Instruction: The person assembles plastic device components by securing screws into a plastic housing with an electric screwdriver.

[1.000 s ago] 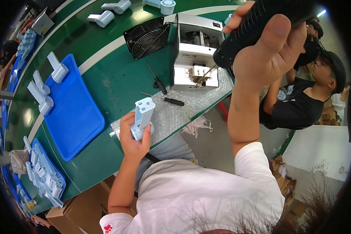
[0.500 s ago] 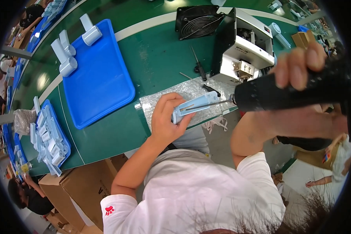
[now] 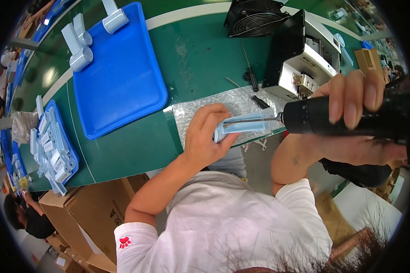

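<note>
My left hand (image 3: 208,134) is closed around a light blue plastic housing (image 3: 255,123), long and open on its upper side, just above the bubble wrap. In my right hand (image 3: 356,98) is a black electric screwdriver (image 3: 307,116), gripped by its thick body and held level. Its long thin bit (image 3: 255,120) points left and runs along the hollow of the housing. The bit's tip is down inside near my left fingers; whether it meets a screw I cannot make out.
Bubble wrap (image 3: 187,119) lies under my hands. Beyond are loose screwdrivers (image 3: 252,78), a black fan (image 3: 256,19) and a white-and-black machine (image 3: 300,59). A blue tray (image 3: 123,86) has several light blue handled parts (image 3: 81,59) at its far left; another tray (image 3: 70,150) is heaped with housings.
The view has shifted, so the table things sit higher. The housing and screwdriver bit have come closer to level, with both hands still gripping as before.
</note>
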Demonstrator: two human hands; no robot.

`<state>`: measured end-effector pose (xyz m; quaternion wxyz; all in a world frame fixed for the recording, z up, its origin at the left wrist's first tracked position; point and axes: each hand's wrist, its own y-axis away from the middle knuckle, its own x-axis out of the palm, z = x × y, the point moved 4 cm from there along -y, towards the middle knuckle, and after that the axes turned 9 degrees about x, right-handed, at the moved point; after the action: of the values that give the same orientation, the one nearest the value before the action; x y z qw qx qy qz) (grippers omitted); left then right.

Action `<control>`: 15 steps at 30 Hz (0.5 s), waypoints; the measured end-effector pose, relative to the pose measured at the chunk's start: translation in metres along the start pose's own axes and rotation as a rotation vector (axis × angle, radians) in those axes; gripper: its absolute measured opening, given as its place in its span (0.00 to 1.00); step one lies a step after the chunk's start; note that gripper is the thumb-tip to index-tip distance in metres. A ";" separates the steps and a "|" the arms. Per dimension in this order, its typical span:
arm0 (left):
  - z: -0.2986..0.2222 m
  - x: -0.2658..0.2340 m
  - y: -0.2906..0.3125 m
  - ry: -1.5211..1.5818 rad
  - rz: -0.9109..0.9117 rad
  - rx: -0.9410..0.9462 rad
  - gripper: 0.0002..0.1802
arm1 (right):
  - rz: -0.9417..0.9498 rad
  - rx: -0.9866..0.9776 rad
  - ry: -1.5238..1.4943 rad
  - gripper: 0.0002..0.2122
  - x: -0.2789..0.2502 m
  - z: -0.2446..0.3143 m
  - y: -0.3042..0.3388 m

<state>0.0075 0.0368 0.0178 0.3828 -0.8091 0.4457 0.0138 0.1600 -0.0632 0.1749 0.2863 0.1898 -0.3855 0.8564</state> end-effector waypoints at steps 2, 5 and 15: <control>0.002 0.002 -0.001 0.040 0.008 -0.005 0.21 | 0.268 0.017 -0.180 0.26 0.002 -0.003 -0.004; -0.002 0.006 -0.004 0.056 -0.001 0.052 0.21 | 0.311 0.088 -0.189 0.27 0.008 0.004 -0.006; -0.005 -0.001 -0.004 0.048 -0.060 -0.152 0.19 | -0.050 -0.040 0.016 0.31 0.007 0.093 -0.018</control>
<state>0.0081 0.0357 0.0247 0.3096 -0.8490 0.4278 0.0169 0.1761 -0.1227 0.2471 0.3147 0.1866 -0.3954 0.8425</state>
